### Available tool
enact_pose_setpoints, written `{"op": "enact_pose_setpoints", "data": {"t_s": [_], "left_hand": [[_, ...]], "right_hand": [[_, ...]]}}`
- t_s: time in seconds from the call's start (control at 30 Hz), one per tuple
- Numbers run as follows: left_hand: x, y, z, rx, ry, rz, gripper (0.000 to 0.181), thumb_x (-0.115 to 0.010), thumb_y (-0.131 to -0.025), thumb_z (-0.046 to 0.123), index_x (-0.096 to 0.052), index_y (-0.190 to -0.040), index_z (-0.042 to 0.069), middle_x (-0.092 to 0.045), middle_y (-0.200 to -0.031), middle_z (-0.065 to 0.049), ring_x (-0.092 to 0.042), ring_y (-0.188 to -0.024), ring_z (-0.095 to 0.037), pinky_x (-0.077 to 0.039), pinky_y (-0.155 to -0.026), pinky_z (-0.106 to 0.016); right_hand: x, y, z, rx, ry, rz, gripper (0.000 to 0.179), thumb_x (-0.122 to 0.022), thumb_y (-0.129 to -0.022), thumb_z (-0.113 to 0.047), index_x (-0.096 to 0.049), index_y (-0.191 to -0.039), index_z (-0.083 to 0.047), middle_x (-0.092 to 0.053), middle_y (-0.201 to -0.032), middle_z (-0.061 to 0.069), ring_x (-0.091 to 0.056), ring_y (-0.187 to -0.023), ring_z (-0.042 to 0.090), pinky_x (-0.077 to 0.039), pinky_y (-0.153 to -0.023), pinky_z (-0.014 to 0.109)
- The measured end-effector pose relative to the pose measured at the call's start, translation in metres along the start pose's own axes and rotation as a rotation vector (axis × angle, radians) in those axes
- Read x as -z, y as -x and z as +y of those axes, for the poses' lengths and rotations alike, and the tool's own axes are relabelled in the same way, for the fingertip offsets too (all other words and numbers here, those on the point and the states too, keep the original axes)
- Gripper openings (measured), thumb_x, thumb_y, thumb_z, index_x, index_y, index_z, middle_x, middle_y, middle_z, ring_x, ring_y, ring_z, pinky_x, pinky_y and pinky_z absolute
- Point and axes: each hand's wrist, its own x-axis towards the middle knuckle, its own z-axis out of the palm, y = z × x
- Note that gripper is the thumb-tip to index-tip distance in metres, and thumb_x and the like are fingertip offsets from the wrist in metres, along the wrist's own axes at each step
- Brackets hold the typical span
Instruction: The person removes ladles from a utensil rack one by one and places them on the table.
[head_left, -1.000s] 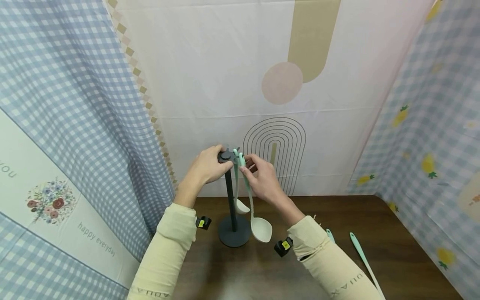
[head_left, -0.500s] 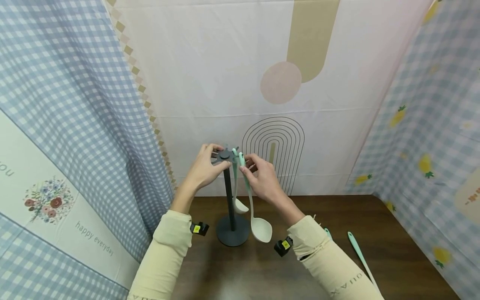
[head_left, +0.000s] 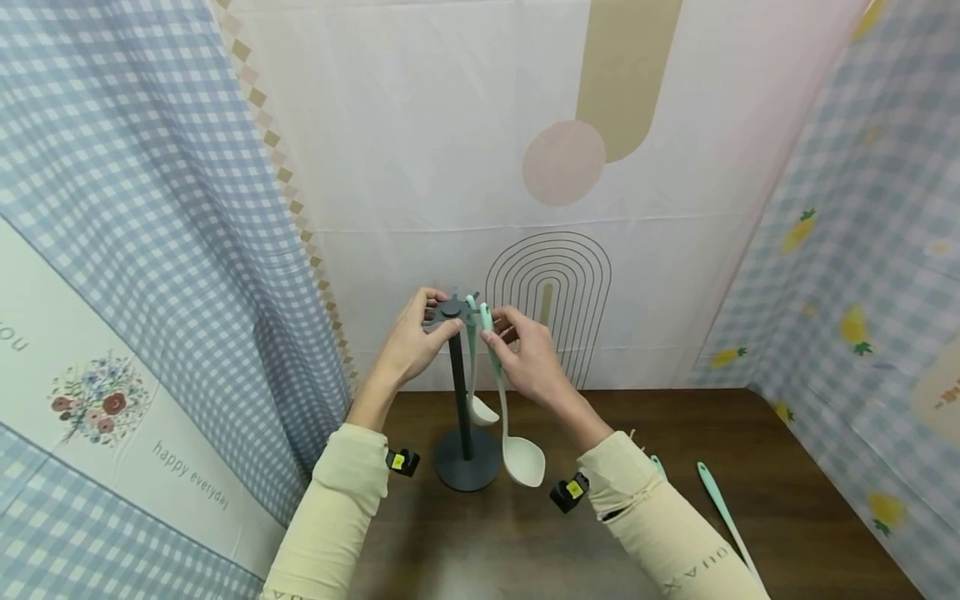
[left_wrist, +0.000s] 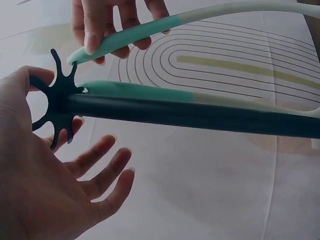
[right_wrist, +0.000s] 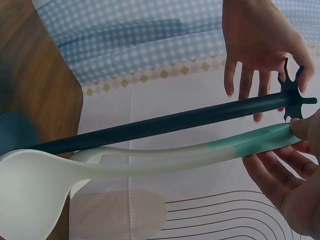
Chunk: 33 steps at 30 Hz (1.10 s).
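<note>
A dark utensil stand [head_left: 460,392] with a crown of hooks at its top stands upright on the table. My left hand [head_left: 405,346] pinches this crown between thumb and a finger, its other fingers spread in the left wrist view. In my right hand [head_left: 528,358] is the upper handle of a ladle [head_left: 523,461], pale with a mint-green grip. The ladle hangs with its bowl down, and its handle tip meets one hook [left_wrist: 74,66]; whether the hook passes through the hole I cannot tell. Beside it, a second pale utensil [head_left: 482,412] with a green handle hangs on the stand.
On the brown table [head_left: 615,542], right side, lies a green-handled utensil [head_left: 718,492]. Another green handle [head_left: 657,467] is mostly hidden behind the right sleeve. A printed cloth [head_left: 420,167] hangs behind, with blue checked cloth [head_left: 172,208] at the left.
My left hand has drawn back slightly to the left on the crown, so more of the hooks show. The right hand and the ladle stay in nearly the same place.
</note>
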Motion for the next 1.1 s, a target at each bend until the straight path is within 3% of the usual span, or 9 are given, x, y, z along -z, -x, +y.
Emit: {"op": "enact_pose_setpoints", "data": {"t_s": [0.4, 1.1], "left_hand": [[0.003, -0.002, 0.001, 0.015, -0.029, -0.051, 0.047, -0.061, -0.101, 0.044, -0.047, -0.140, 0.021, -0.051, -0.146, -0.015, -0.048, -0.139, -0.042, -0.045, -0.104, -0.066], [0.002, -0.002, 0.000, 0.017, 0.037, -0.068, 0.047, -0.061, -0.101, 0.039, -0.044, -0.140, 0.019, -0.050, -0.143, -0.013, -0.050, -0.139, -0.043, -0.048, -0.102, -0.063]], "right_hand": [[0.004, 0.001, 0.000, 0.014, -0.008, 0.020, 0.023, -0.067, -0.106, -0.019, -0.067, -0.127, -0.010, -0.069, -0.102, 0.006, -0.069, -0.093, 0.024, -0.059, -0.069, 0.040], [0.011, 0.005, 0.002, 0.034, 0.020, 0.029, 0.024, -0.067, -0.105, -0.020, -0.067, -0.127, -0.011, -0.069, -0.101, 0.005, -0.068, -0.090, 0.022, -0.058, -0.064, 0.037]]}}
